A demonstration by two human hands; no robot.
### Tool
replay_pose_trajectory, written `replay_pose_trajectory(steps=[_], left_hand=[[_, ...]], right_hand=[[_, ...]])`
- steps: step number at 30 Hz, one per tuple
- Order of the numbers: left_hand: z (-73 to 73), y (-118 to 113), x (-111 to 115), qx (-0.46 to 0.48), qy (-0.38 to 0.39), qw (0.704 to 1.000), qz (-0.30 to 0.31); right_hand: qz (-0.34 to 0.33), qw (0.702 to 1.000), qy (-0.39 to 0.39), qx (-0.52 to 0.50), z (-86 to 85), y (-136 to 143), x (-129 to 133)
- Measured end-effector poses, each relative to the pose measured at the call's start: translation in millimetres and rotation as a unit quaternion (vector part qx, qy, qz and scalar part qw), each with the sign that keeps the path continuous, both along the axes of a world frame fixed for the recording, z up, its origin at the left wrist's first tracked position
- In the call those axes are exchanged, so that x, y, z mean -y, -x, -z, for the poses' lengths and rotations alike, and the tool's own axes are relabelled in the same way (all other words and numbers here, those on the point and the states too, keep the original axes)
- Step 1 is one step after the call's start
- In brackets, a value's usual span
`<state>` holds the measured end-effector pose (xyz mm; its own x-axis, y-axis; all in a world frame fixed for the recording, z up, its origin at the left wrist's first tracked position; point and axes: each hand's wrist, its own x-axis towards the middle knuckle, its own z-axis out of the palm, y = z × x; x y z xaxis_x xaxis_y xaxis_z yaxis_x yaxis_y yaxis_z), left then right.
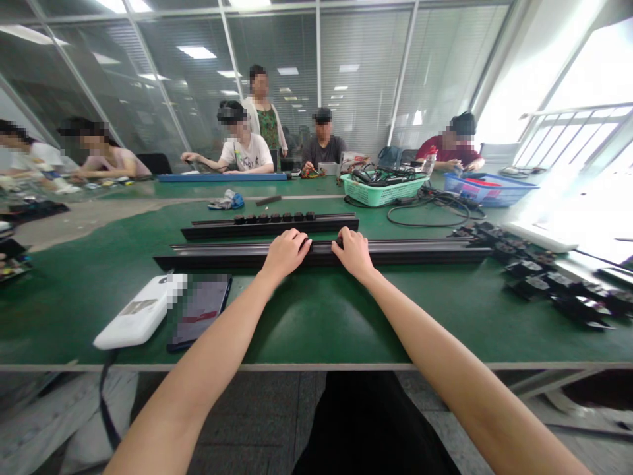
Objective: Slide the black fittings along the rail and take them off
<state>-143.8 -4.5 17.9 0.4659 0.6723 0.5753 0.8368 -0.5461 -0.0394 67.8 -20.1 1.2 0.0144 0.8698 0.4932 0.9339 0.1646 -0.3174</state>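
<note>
Rail (420,252), long and black, lies across the green table (306,330) just in front of you. Your left hand (285,254) and right hand (352,253) rest on its middle, near each other, each grip curled down over its top. A second rail (212,229) lies just behind, studded with black knobs (274,217).

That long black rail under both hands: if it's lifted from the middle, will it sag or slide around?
The long black metal-looking rail looks rigid, so it probably won't sag. Its length suggests the ends may swing or dip if lifted centrally, where the left hand and right hand rest. Its flat underside on the green table mat suggests sliding, not rolling.
</note>
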Motion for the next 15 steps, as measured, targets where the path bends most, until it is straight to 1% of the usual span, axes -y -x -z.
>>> replay_pose_trajectory(steps=[11,15], left_hand=[[-1.0,-1.4,1.3,-0.010,0.001,1.000,-0.006],[-1.6,-1.7,1.9,-0.010,0.004,1.000,-0.009]], right_hand=[[0.009,1.000,-0.011,0.013,0.7,-2.5,-1.1],[0.002,1.000,-0.018,0.023,1.6,-3.3,-1.0]])
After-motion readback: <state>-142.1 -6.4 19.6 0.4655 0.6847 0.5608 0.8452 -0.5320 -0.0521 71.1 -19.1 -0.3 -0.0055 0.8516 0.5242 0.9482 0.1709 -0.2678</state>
